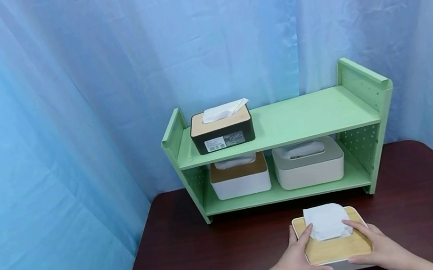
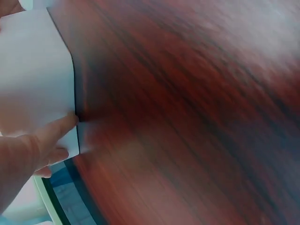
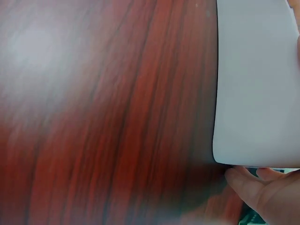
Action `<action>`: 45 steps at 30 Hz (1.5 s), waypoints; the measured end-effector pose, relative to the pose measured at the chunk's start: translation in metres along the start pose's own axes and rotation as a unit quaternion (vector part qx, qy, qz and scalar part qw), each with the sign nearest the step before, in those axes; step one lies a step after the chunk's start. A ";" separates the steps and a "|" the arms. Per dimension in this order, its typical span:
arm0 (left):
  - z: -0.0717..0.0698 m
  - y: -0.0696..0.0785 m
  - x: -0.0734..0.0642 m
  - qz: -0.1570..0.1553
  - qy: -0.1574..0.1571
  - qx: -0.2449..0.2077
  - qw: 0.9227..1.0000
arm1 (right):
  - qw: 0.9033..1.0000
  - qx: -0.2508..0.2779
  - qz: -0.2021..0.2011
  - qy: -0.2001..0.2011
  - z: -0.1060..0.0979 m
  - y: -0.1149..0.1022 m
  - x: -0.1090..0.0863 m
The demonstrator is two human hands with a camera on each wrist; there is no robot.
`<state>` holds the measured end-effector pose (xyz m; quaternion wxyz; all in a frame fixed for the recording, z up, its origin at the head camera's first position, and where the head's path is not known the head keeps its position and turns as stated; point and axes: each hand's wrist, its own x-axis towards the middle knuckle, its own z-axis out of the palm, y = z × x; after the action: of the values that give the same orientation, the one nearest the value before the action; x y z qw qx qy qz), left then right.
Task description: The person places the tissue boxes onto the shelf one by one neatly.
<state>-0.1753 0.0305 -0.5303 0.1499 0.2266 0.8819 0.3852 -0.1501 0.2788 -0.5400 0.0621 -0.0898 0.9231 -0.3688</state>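
A white tissue box point(image 1: 339, 250) with a light wooden lid sits near the front of the table in the head view, a white tissue point(image 1: 326, 222) sticking out of its slot. My left hand point(image 1: 293, 258) grips its left side, thumb by the front and fingers spread along the lid's edge. On the opposite side my right hand point(image 1: 379, 247) holds it in the same way. The left wrist view has the box's white wall point(image 2: 37, 70) with fingertips low against it. In the right wrist view, fingers point(image 3: 246, 185) reach around the box's lower corner.
Behind the box stands a green two-tier shelf point(image 1: 303, 115). A black tissue box point(image 1: 222, 129) is on its upper left; below are a brown-lidded white one point(image 1: 242, 183) and a grey-lidded one point(image 1: 310, 172). Blue curtains point(image 1: 200, 37) hang behind the dark red table point(image 1: 186, 264).
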 end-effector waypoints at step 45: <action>-0.032 -0.052 -0.027 0.035 0.009 -0.085 0.996 | 0.981 0.131 -0.142 0.013 0.018 -0.004 0.010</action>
<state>-0.1813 -0.0343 -0.5453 0.1472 0.2404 0.8390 0.4655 -0.1559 0.2619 -0.5505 0.0082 -0.2065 0.8451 -0.4931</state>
